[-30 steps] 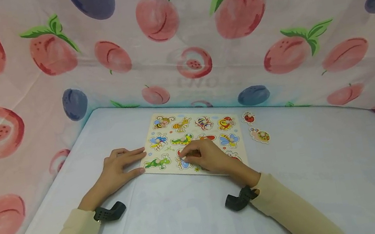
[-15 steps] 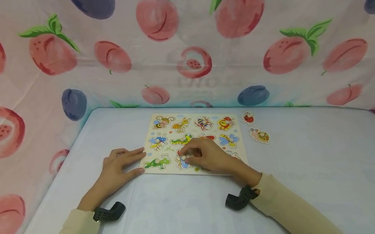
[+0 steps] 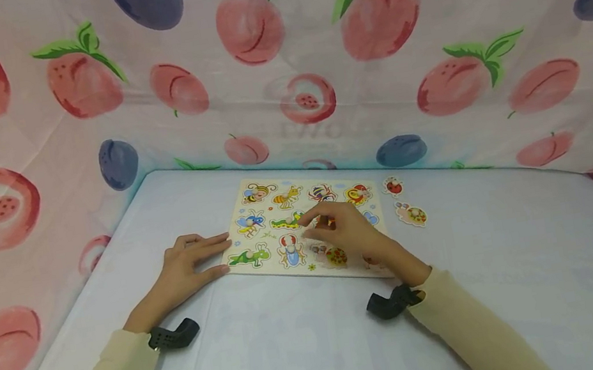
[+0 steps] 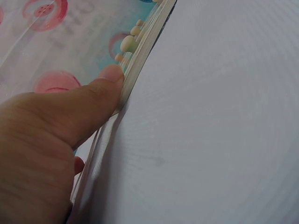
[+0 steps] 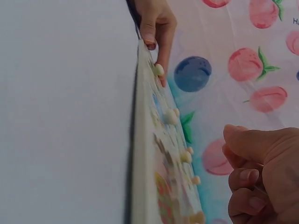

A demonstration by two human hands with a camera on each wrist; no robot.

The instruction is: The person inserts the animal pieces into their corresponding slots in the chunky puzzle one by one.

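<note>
A pale peg-puzzle board [image 3: 274, 245] with several insect pieces lies on the table. My left hand [image 3: 184, 267] rests at its left edge, fingers fairly straight; in the left wrist view the thumb [image 4: 100, 88] touches the board's edge. Over the board's middle hovers my right hand [image 3: 344, 226], loosely curled with nothing between thumb and forefinger. Just left of it, the stag beetle piece [image 3: 291, 252] sits in the board, its knob up. A printed snail picture [image 3: 336, 257] shows below the right hand. The right wrist view has the right hand [image 5: 266, 172] apart from the knobs.
To the right of the board lie a ladybird piece [image 3: 392, 186] and a snail piece [image 3: 410, 215]. A white cloth covers the table [image 3: 276, 350]. Behind and to the left hangs a fruit-patterned curtain [image 3: 238, 110].
My right hand has let go of the stag beetle piece's knob and moved up and right, uncovering the beetle and the snail picture. The left hand has stayed put.
</note>
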